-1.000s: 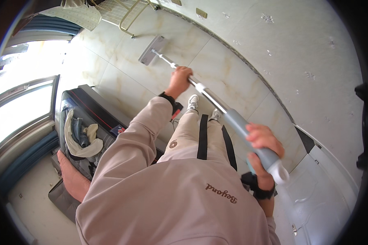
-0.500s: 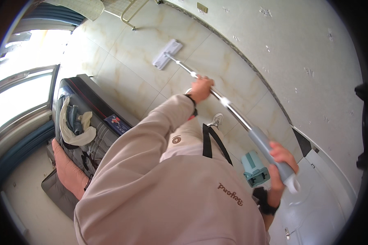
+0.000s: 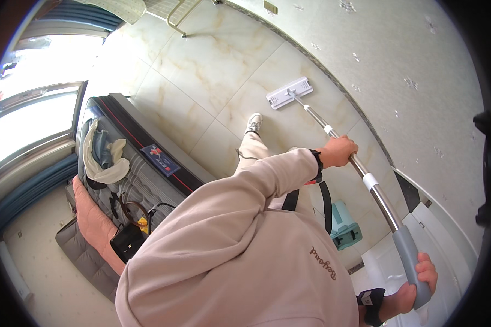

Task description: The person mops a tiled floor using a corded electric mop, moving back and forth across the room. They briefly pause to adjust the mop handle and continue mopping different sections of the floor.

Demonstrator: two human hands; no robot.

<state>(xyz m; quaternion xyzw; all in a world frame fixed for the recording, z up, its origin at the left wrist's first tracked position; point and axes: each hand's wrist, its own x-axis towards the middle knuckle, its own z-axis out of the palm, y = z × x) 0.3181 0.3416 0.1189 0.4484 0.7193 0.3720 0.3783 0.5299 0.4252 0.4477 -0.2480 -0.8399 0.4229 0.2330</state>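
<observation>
A flat mop with a long silver pole (image 3: 383,204) slants across the right side. Its white rectangular mop head (image 3: 289,93) rests flat on the marble-patterned floor, close to the wall's dark skirting. My left hand (image 3: 339,151) wraps round the metal pole at mid-length. Lower down, my right hand (image 3: 418,283) is closed round the grey handle (image 3: 408,253) near its end. Dark bands sit on both wrists. One white shoe (image 3: 253,123) of mine stands on the floor to the left of the mop head.
A teal bucket (image 3: 343,224) stands right of my body. To the left lies a mattress (image 3: 147,188) with clothes (image 3: 106,158) and a black bag (image 3: 127,242) on it. A metal-legged rack (image 3: 174,19) is at the far end; a patterned wall (image 3: 398,71) bounds the right.
The mop head has moved right and slightly nearer, toward the wall, and turned. Both hands have shifted right and down with the pole, still gripping it.
</observation>
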